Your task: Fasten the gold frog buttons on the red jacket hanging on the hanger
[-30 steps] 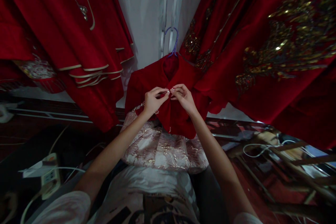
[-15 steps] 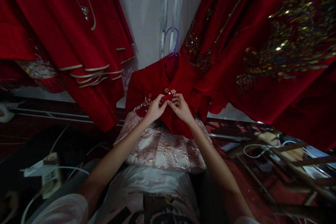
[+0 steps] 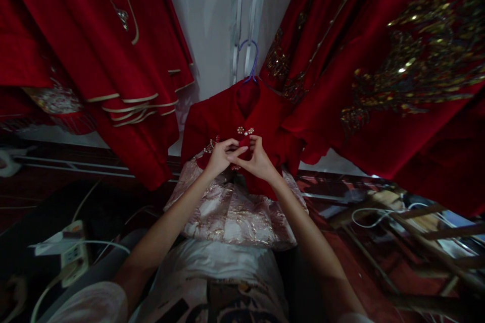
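Observation:
In front of me a red jacket [image 3: 215, 116] hangs on a purple hanger [image 3: 253, 58], its lower part resting over a shiny pale pink brocade cloth [image 3: 238, 217] on my lap. Just under a beaded flower clasp [image 3: 245, 131] at the front opening, my left hand [image 3: 223, 156] pinches the jacket's front edge. My right hand [image 3: 259, 161] grips the same edge from the other side, its thumb reaching across to the left fingers. A second beaded ornament [image 3: 235, 167] peeks out below the hands. More beadwork [image 3: 211, 145] lies left of my left hand.
Red garments [image 3: 125, 60] with pale piping hang at the left, and a red garment with gold sequins [image 3: 413, 55] hangs at the right. A power strip [image 3: 74, 257] with cables lies lower left. A wooden frame [image 3: 428, 262] with a white cable stands lower right.
My hands have shifted slightly on the jacket's front edge. The right thumb now stretches further left, and the lower beaded ornament shows beneath the hands.

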Demonstrator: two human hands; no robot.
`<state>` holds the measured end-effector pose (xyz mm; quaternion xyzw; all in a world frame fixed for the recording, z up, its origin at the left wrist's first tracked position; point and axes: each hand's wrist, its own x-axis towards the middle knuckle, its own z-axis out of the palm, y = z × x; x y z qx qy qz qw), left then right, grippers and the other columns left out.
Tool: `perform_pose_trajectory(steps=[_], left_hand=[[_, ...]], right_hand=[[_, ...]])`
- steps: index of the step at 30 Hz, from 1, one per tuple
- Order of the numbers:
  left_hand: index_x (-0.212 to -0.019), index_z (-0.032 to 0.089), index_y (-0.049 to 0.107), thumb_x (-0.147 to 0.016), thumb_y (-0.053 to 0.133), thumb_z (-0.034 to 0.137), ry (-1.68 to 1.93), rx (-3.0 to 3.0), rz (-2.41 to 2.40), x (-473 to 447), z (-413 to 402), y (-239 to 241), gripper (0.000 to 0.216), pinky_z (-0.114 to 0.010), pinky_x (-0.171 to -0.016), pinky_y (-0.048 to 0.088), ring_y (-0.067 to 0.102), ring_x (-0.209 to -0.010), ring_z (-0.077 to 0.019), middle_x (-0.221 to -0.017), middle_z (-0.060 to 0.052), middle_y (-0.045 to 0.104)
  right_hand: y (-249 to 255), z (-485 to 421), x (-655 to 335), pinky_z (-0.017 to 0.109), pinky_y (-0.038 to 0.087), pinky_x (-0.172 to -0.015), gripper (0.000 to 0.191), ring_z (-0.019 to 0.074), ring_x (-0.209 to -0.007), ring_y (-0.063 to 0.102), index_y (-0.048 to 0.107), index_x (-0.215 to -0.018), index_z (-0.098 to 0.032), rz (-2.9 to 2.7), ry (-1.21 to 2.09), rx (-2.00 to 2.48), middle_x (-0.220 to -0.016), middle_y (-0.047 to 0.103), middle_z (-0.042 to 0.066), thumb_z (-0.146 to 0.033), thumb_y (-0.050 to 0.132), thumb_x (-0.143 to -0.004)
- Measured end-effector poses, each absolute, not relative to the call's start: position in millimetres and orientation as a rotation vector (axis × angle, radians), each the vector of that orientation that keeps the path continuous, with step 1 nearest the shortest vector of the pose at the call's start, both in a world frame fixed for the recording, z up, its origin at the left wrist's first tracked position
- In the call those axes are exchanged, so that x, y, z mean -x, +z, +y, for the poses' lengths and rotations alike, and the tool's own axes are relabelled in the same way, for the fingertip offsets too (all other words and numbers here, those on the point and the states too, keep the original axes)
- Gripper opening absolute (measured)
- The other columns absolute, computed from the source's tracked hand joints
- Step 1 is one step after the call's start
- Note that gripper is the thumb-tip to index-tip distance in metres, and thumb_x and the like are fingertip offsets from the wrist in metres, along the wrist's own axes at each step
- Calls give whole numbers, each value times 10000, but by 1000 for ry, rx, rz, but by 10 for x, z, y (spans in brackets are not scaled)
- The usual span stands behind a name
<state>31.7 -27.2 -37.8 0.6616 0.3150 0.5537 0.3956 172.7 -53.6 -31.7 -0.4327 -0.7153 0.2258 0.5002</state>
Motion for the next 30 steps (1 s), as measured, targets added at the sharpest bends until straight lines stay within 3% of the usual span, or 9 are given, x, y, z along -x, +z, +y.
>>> perform_pose_trajectory(steps=[4, 8, 13, 19, 24, 30], left_hand=[[-745, 160, 674, -746, 671, 480, 1330, -1613, 745, -270, -269, -362, 320, -282, -637, 570, 629, -630, -135, -753, -24, 678], [-763, 168, 610, -692, 723, 358, 1389, -1529, 785, -294, -236, -429, 232, -264, -668, 558, 632, -659, -124, -737, -3, 654], [-678, 191, 454, -704, 631, 249, 1604, -1505, 880, -305, -262, -405, 188, -218, -648, 500, 597, -693, -110, -746, 13, 606], [-628, 187, 443, -740, 478, 189, 1701, -1531, 973, -167, -288, -338, 117, -278, -788, 464, 604, -891, -167, -977, -48, 664], [-643, 186, 482, -749, 458, 184, 1679, -1686, 1030, -195, -274, -355, 109, -318, -905, 426, 577, -1022, -195, -1051, -67, 631], [-608, 214, 279, -648, 465, 62, 1654, -1786, 1006, -226, -240, -413, 244, -371, -935, 425, 608, -1050, -219, -989, -84, 663]], right_hand=[[-318, -512, -1782, 365, 499, -885, 679, 205, -984, 591, 367, -1182, -201, -1788, 622, 1000, -1088, 592, 92, -412, 766, -674], [-263, -493, -1859, 338, 525, -822, 363, 177, -904, 637, 464, -1125, -206, -1816, 659, 979, -1024, 646, 68, -285, 617, -806], [-155, -512, -1954, 339, 527, -798, 203, 188, -880, 665, 605, -1015, -221, -1801, 665, 1045, -976, 695, 46, -345, 555, -863], [-91, -491, -2031, 288, 518, -705, 172, 159, -763, 650, 596, -960, -212, -1691, 646, 1040, -862, 684, 23, -309, 572, -821], [-123, -496, -2063, 281, 519, -716, 213, 151, -781, 644, 526, -981, -206, -1726, 811, 1046, -902, 677, 29, -324, 561, -807], [-83, -550, -2183, 359, 495, -825, 200, 207, -868, 644, 607, -975, -185, -2027, 723, 1208, -996, 693, 74, -294, 545, -818]])
